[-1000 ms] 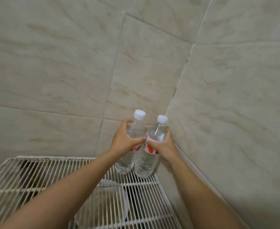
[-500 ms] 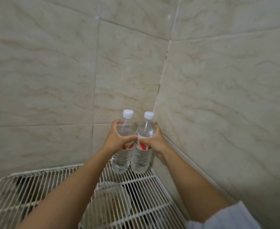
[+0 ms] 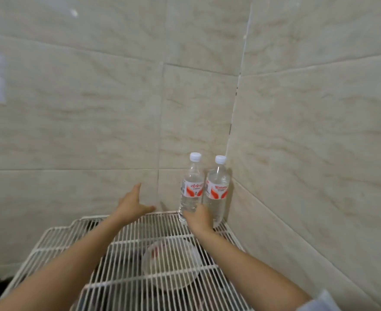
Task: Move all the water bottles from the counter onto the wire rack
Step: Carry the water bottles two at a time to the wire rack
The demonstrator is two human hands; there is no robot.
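Two clear water bottles with white caps and red-and-white labels stand upright side by side in the back right corner of the white wire rack (image 3: 79, 234). The left bottle (image 3: 191, 187) and the right bottle (image 3: 217, 187) almost touch each other. My left hand (image 3: 132, 204) hovers to the left of them, fingers spread and empty. My right hand (image 3: 198, 217) is just in front of the bottles' bases, fingers relaxed, holding nothing; whether it touches them I cannot tell.
Tiled walls close in behind and to the right of the rack and meet at the corner by the bottles. Under the wires a white round bowl (image 3: 171, 263) sits below the rack. The rack's left part carries nothing.
Both hands have let go of the bottles, which now stand on the rack. My left hand has drawn away to the left, my right hand has dropped back toward me.
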